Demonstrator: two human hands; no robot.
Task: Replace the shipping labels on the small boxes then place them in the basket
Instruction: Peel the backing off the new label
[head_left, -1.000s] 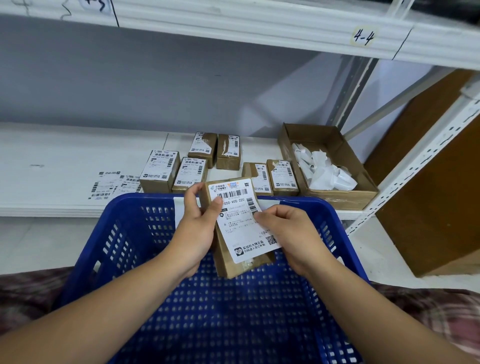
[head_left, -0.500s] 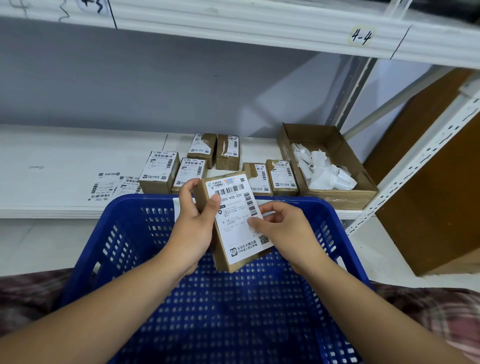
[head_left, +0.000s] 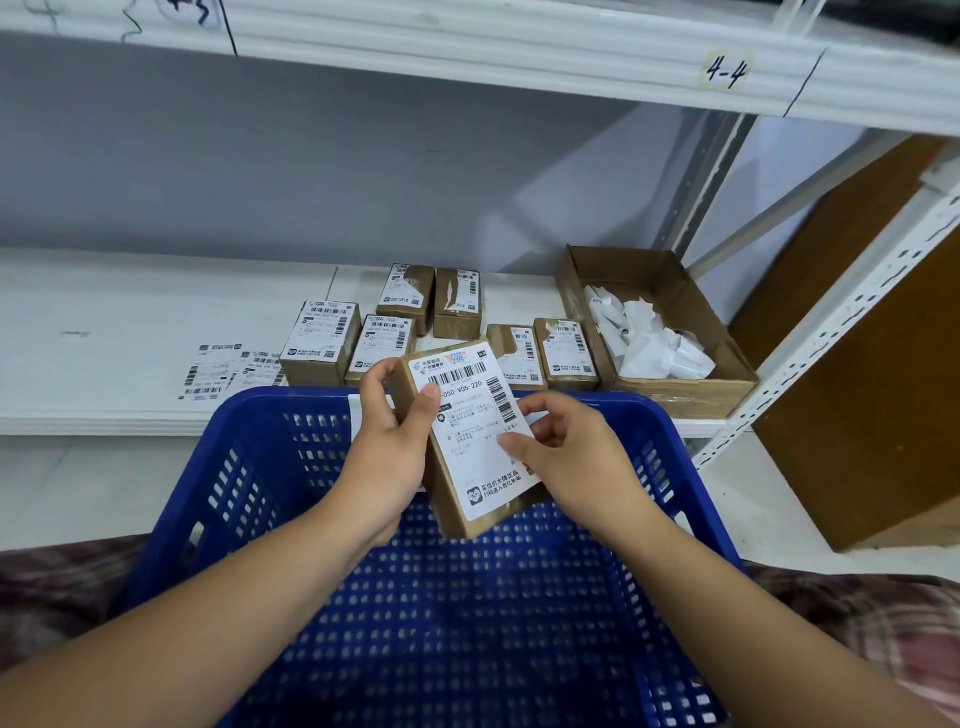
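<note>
Hands above the basket (head_left: 249, 415): left hand (head_left: 389, 452) grips a small box (head_left: 449, 506), right hand (head_left: 571, 462) pinches its label (head_left: 470, 431), now lying flatter than before; binning looks next.

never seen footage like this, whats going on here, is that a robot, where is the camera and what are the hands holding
There is no machine here. These are a person's two bare hands, filmed by one camera worn on the head, looking forward and down. The left hand grips a small brown box above a blue basket. The right hand pinches the edge of the white label on that box. On the white shelf behind lie six more labelled boxes, some loose label sheets, and an open carton of crumpled white paper.
</note>
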